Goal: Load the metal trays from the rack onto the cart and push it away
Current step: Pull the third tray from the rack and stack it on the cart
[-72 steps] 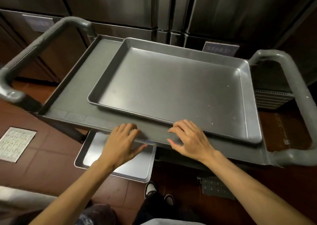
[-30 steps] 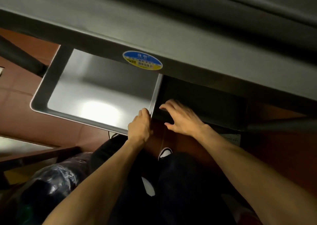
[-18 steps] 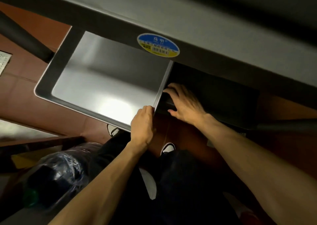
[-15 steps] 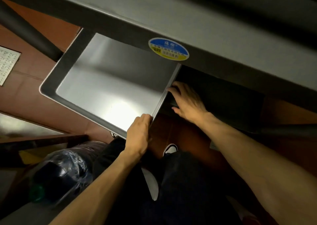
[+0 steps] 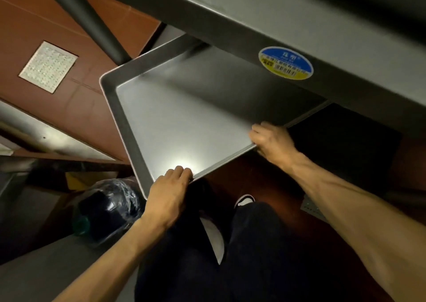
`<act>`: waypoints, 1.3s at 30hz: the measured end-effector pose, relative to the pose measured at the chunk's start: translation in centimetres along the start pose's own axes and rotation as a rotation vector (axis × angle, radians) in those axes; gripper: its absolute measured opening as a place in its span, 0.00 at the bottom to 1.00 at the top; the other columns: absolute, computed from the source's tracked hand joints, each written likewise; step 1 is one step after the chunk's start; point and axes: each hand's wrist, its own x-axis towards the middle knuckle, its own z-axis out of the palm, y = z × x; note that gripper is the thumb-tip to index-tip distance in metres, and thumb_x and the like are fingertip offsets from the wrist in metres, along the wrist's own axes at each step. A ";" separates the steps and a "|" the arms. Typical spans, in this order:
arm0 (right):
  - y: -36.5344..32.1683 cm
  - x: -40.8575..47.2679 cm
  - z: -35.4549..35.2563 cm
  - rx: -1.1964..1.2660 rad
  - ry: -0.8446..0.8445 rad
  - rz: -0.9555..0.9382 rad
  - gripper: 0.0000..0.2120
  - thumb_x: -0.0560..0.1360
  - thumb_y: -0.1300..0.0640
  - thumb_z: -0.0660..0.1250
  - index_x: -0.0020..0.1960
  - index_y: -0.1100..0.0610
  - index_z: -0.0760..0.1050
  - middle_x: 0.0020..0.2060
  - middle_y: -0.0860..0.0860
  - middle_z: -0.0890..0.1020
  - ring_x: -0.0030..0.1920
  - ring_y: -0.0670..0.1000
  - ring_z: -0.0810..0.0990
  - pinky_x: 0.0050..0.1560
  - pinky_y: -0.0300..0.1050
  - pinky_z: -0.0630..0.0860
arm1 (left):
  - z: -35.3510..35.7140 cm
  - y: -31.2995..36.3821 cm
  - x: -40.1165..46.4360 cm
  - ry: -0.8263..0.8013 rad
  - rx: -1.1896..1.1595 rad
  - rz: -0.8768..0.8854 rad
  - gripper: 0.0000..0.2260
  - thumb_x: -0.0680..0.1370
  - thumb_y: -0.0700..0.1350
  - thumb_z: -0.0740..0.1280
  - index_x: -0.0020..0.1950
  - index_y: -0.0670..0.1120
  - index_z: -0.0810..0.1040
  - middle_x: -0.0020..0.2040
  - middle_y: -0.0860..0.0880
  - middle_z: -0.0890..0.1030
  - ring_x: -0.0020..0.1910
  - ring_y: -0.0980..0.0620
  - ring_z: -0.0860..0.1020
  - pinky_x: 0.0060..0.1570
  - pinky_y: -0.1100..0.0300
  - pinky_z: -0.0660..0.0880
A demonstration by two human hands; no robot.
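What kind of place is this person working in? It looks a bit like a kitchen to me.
Probably a commercial kitchen or bakery back room. Both hands, left hand and right hand, grip a large metal tray under a grey cart shelf, above a red-brown tiled floor with a square floor drain.

Tray (image 5: 184, 122) – smooth brushed metal, glossy glare; cart shelf (image 5: 230, 13) – matt grey.

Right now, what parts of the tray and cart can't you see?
Head view only:
- Far end of the metal tray: hidden under the cart's top shelf.
- Fingertips of the left hand and right hand: curled around the tray's rim.
- Sticker writing: too small.
- Cart's lower shelf: too dark.
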 end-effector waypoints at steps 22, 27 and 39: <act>-1.8 -8.7 -9.8 -0.095 0.043 0.152 0.16 0.60 0.62 0.79 0.39 0.60 0.73 0.36 0.56 0.78 0.35 0.58 0.79 0.24 0.46 0.71 | -9.8 2.3 -0.2 -0.013 0.289 0.222 0.16 0.56 0.38 0.76 0.37 0.47 0.73 0.32 0.48 0.74 0.28 0.44 0.76 0.21 0.61 0.62; -3.5 -9.0 -13.0 -0.043 0.083 0.157 0.15 0.59 0.61 0.80 0.38 0.59 0.74 0.34 0.56 0.78 0.32 0.58 0.80 0.24 0.45 0.69 | -13.0 0.9 -0.8 0.045 0.282 0.268 0.13 0.58 0.39 0.75 0.37 0.48 0.74 0.31 0.49 0.75 0.29 0.44 0.77 0.20 0.60 0.66; -10.3 -10.9 -22.2 -0.021 0.080 0.399 0.14 0.56 0.55 0.78 0.33 0.55 0.73 0.30 0.52 0.78 0.28 0.57 0.78 0.26 0.47 0.72 | -27.4 -0.6 -1.0 -0.117 0.443 0.452 0.16 0.69 0.48 0.67 0.55 0.55 0.76 0.47 0.53 0.80 0.44 0.48 0.79 0.42 0.55 0.75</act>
